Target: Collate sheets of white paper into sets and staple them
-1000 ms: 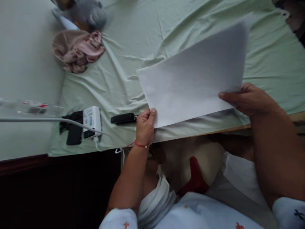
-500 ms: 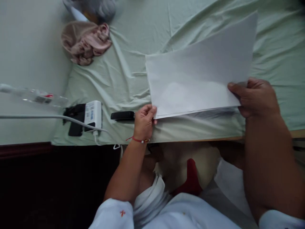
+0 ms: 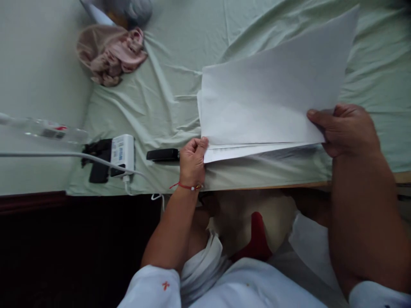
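Note:
White paper sheets (image 3: pixel 269 90) are held over a surface covered in pale green cloth. My left hand (image 3: pixel 193 160) pinches their near left corner between thumb and fingers; a red string bracelet is on its wrist. My right hand (image 3: pixel 348 130) grips the near right part, thumb on top. The top sheet lies slightly askew, and a strip of a lower sheet with faint print shows along the near edge. The far right corner is raised. A black object (image 3: pixel 162 155) lies just left of my left hand, its right end hidden by the fingers.
A white power adapter (image 3: pixel 123 154) with a cable sits beside a black item (image 3: pixel 100 164) at the left. A clear bottle (image 3: pixel 51 130) is farther left. Crumpled pink cloth (image 3: pixel 112 53) and a grey bundle (image 3: pixel 136 10) lie at the back left. The cloth-covered surface (image 3: pixel 173 182) ends near my forearms.
The top sheet has shifted away from the sheet below at the left, uncovering a printed strip along the near edge. Both hands keep their hold.

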Demonstrator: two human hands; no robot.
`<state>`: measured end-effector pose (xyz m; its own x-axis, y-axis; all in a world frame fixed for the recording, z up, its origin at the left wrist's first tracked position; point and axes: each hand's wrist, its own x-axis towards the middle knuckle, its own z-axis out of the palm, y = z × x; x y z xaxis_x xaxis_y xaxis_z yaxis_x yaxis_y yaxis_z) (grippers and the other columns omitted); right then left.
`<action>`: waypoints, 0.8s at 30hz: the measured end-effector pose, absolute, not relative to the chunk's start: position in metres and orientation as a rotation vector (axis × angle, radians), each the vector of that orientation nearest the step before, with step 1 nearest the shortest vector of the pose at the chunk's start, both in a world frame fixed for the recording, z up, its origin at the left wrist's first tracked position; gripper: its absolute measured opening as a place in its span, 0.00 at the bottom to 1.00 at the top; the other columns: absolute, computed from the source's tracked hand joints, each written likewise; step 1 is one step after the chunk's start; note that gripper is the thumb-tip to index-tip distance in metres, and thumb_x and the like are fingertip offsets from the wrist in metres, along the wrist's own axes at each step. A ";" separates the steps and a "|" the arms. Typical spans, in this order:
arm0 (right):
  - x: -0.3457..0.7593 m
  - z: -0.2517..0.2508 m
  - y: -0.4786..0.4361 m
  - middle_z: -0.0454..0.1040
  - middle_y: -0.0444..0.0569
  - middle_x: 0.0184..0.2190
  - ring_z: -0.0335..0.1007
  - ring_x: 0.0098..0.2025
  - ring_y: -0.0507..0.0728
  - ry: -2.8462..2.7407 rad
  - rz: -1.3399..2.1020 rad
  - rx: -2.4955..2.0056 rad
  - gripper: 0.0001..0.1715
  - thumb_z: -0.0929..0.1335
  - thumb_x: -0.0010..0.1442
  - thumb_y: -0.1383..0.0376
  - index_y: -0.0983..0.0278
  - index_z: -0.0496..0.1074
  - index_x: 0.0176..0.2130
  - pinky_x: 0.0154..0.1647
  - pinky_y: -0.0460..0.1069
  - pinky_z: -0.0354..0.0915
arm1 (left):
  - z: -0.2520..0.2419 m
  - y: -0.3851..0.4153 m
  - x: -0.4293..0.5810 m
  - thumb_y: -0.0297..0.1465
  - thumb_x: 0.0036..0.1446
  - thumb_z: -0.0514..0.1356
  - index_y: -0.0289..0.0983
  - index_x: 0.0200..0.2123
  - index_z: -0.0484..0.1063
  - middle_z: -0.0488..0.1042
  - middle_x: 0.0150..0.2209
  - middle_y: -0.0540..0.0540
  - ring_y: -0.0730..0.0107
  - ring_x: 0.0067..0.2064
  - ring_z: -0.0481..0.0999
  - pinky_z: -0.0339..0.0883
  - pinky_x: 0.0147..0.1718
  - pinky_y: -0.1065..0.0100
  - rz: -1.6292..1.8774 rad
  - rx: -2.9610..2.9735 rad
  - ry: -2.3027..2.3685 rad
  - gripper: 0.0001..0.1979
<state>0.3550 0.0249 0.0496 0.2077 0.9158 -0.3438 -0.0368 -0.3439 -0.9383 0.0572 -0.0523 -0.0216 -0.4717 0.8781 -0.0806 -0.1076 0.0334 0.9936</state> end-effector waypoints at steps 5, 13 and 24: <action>0.352 0.052 0.025 0.75 0.45 0.26 0.68 0.26 0.48 -0.795 1.301 -1.552 0.16 0.76 0.54 0.76 0.63 0.71 0.23 0.25 0.42 0.68 | -0.023 -0.049 0.057 0.53 0.59 0.72 0.42 0.32 0.75 0.77 0.29 0.49 0.65 0.35 0.80 0.75 0.34 0.65 1.543 0.787 1.457 0.21; 0.352 0.046 0.033 0.72 0.40 0.23 0.67 0.24 0.46 -0.766 1.244 -1.479 0.23 0.80 0.53 0.75 0.63 0.66 0.21 0.24 0.42 0.69 | -0.005 -0.052 0.060 0.43 0.43 0.82 0.38 0.23 0.71 0.64 0.21 0.56 0.81 0.20 0.59 0.52 0.13 0.77 1.417 0.760 1.470 0.24; 0.359 0.035 0.037 0.70 0.41 0.21 0.71 0.27 0.50 -0.851 1.329 -1.379 0.22 0.82 0.50 0.72 0.63 0.69 0.21 0.28 0.46 0.73 | -0.002 -0.050 0.064 0.52 0.57 0.74 0.39 0.24 0.72 0.64 0.16 0.56 0.79 0.15 0.60 0.45 0.10 0.74 1.460 0.672 1.498 0.25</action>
<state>0.3586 0.0366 0.0351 0.1493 0.9498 -0.2750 -0.1476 -0.2535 -0.9560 0.0643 -0.0504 -0.0024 -0.4375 0.8694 -0.2299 -0.2076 0.1511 0.9665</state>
